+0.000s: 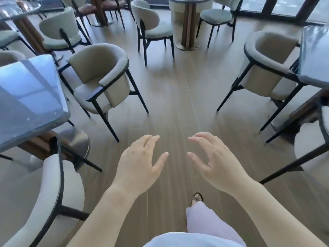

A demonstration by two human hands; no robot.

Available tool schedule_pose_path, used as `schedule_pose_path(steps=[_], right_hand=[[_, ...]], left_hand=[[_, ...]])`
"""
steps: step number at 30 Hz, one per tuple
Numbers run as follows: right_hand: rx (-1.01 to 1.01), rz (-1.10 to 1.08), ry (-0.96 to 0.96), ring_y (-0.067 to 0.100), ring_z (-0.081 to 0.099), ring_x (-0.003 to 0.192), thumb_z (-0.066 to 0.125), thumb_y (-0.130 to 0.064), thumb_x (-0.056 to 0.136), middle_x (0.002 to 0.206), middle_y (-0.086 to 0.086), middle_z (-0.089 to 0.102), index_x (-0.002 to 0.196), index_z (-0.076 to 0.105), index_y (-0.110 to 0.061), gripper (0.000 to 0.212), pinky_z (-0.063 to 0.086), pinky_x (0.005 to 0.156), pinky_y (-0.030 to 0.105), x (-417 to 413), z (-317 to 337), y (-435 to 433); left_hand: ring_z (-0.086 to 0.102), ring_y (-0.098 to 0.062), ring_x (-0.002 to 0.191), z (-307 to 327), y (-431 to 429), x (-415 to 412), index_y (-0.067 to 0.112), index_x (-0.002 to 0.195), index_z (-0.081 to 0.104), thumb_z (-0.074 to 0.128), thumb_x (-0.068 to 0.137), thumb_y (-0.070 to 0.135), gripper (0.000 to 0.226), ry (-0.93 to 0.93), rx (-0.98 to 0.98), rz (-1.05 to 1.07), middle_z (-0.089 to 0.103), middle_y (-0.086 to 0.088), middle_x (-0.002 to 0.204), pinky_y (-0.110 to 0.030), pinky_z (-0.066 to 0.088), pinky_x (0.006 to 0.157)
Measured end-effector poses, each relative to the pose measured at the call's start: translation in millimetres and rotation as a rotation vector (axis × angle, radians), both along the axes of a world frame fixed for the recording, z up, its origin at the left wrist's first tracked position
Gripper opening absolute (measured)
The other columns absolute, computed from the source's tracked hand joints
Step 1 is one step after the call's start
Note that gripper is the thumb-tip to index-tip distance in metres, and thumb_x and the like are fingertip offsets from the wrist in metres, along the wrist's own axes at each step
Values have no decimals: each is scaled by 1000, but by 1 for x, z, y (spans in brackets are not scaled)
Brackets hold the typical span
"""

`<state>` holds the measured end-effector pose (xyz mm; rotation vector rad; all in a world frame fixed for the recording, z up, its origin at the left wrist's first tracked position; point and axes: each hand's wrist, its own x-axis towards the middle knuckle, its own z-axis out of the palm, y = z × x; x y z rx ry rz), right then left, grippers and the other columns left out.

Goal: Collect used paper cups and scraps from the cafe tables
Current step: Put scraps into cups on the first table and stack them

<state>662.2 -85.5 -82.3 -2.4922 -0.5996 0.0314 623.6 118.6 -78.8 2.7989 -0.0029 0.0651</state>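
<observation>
My left hand [141, 164] and my right hand [211, 160] are held out side by side over the wooden floor, palms down, fingers apart, each holding nothing. No paper cup or scrap shows in this view. A glossy blue-grey table [30, 97] stands at my left, its top bare where I see it. The corner of another such table [313, 56] is at the right edge. A round table [189, 0] stands at the far middle, mostly cut off by the frame.
Beige armchairs with black legs flank the aisle: one at left [105, 77], one at right [267, 68], one close at lower left [51, 189]. Further chairs [153, 27] stand ahead. A wooden floor aisle [178, 104] runs between them. My leg and shoe [197, 198] are below.
</observation>
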Motion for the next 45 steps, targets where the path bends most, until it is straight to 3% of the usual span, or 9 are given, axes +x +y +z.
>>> schedule_pose_path(steps=[18,28,32,37,45], right_hand=[[10,39,18,9,43,116,46,-39,91,126,-11,47,123,50,-23,36,40,93,30,419,-10,46],[-31,269,66,9,42,116,43,-42,91,127,-12,45,125,47,-25,38,40,94,32,615,-21,175],[-5,253,29,9,42,118,42,-43,92,127,-11,46,125,49,-25,38,40,96,33,697,-11,224],[11,200,-10,10,43,118,44,-40,92,128,-8,47,125,50,-20,39,36,94,23,787,5,268],[47,244,16,11,46,115,43,-41,91,124,-9,49,122,52,-21,38,41,94,31,889,-3,348]], left_hand=[[41,-6,123,-1,25,422,27,137,36,38,91,52,53,1,-15,-50,43,13,135,-25,37,100],[41,-8,124,-14,143,582,28,135,37,41,89,53,53,19,-38,166,42,14,137,-30,40,99],[41,-7,124,-10,196,668,27,137,35,40,90,53,53,4,-45,158,42,13,137,-28,39,99],[40,-9,125,4,249,769,27,136,36,40,90,52,53,-26,-37,110,43,12,136,-28,36,99],[40,-9,126,3,321,867,29,136,35,41,89,53,53,-20,-65,167,41,12,138,-29,37,98]])
